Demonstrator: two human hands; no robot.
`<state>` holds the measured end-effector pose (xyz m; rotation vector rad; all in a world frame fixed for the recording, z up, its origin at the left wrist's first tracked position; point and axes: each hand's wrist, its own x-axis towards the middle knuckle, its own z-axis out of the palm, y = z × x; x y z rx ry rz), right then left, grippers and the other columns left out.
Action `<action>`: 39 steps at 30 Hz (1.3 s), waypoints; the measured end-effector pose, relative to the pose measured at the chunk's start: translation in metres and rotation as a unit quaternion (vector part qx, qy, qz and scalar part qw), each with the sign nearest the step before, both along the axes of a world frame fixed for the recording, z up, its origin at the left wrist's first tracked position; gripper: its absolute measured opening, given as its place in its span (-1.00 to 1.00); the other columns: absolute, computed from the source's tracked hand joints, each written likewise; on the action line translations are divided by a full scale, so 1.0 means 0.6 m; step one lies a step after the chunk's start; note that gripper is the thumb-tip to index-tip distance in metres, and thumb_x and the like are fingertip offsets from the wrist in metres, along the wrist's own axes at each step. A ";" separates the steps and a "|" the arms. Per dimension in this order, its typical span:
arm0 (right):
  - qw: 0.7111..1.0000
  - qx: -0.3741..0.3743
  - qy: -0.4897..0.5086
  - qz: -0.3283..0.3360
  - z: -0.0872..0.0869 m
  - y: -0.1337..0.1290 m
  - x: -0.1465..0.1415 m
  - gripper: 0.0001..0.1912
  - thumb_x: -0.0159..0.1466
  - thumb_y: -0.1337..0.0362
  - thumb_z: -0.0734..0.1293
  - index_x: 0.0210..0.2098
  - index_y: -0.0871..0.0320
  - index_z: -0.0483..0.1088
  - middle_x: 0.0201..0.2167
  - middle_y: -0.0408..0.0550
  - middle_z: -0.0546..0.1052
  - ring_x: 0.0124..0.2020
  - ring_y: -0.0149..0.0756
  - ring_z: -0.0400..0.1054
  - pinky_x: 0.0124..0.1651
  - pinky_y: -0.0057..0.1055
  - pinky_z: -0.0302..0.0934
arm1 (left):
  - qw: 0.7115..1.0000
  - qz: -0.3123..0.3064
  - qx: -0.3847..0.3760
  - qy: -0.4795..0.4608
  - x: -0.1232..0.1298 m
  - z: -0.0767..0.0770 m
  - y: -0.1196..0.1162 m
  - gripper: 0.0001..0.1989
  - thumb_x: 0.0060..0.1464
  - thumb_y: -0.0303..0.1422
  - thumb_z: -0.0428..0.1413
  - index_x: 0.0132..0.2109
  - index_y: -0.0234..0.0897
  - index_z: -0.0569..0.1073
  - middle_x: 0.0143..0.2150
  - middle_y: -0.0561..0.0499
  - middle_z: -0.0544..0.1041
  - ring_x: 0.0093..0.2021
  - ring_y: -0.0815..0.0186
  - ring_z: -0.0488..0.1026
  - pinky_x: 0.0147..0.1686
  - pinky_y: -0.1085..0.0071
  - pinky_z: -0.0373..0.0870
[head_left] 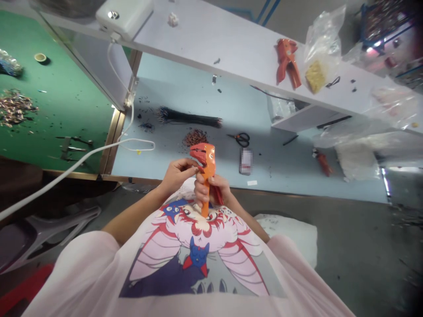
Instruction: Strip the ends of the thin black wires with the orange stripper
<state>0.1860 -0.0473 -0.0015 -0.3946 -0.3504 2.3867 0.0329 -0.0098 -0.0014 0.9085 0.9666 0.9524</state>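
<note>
An orange wire stripper, held upright just off the near edge of the pale blue bench, right above the chest of a pink printed T-shirt. Right hand in a firm, closed grip around the tool's handles, the red lower handle tucked behind the fingers. Left hand raised to the tool's head, fingertips pinched together at its mouth. Jaws slightly parted, with no wire clearly between them; anything that thin too small to tell.

Farther along the bench, toward its far edge, a long bundle of black wires lying flat, a small heap of short wire pieces just in front of it. Black-handled scissors to the right of the heap, near a blurred packet. On the white shelf above, a second orange-red wire stripper beside a clear plastic bag.

Progress, by the look of things: some wire pieces already heaped, the long bundle apparently untouched, and no finished pile in sight. Tool in hand, not visibly working on any wire.
</note>
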 end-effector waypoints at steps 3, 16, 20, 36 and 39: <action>1.000 0.001 -0.004 0.004 0.000 0.001 -0.003 -0.73 0.16 0.13 0.33 -0.33 0.16 0.20 -0.59 -0.25 0.29 -0.63 -0.45 0.21 -0.52 -0.39 0.31 | 1.000 -0.002 0.007 0.006 -0.002 -0.002 0.001 -0.83 -0.18 -0.30 0.26 -0.42 -0.31 0.52 -0.48 0.03 0.55 -0.47 0.40 0.43 -0.41 0.47 0.35; 1.000 0.001 -0.010 -0.001 0.003 -0.002 -0.007 -0.68 0.17 0.08 0.34 -0.36 0.13 0.14 -0.61 -0.31 0.24 -0.68 -0.52 0.13 -0.56 -0.46 0.29 | 1.000 -0.021 -0.010 0.013 -0.005 0.002 0.007 -0.81 -0.20 -0.29 0.28 -0.44 -0.32 0.51 -0.48 0.03 0.55 -0.46 0.39 0.42 -0.39 0.45 0.34; 1.000 0.006 -0.002 0.012 0.001 0.000 -0.008 -0.66 0.16 0.08 0.35 -0.38 0.13 0.13 -0.63 -0.31 0.24 -0.70 -0.52 0.12 -0.57 -0.46 0.29 | 1.000 -0.015 -0.016 0.008 -0.005 -0.001 0.008 -0.82 -0.23 -0.31 0.28 -0.45 -0.31 0.51 -0.52 0.05 0.52 -0.48 0.41 0.40 -0.41 0.46 0.31; 0.991 -0.097 -0.041 -0.079 0.004 0.017 -0.026 -0.74 0.25 0.06 0.23 -0.36 0.13 0.18 -0.60 -0.29 0.20 -0.65 -0.50 0.11 -0.52 -0.47 0.29 | 0.996 0.040 -0.001 0.079 -0.007 -0.030 0.017 -0.82 -0.13 -0.26 0.23 -0.39 -0.28 0.50 -0.48 0.09 0.48 -0.48 0.44 0.32 -0.40 0.49 0.28; 0.981 -0.121 -0.050 -0.146 -0.001 0.034 -0.023 -0.79 0.25 0.12 0.21 -0.28 0.16 0.24 -0.49 -0.19 0.29 -0.48 -0.41 0.25 -0.33 -0.33 0.35 | 0.985 0.059 0.041 0.158 -0.010 -0.068 0.044 -0.84 -0.09 -0.28 0.18 -0.37 -0.29 0.52 -0.44 0.05 0.50 -0.43 0.42 0.35 -0.36 0.48 0.28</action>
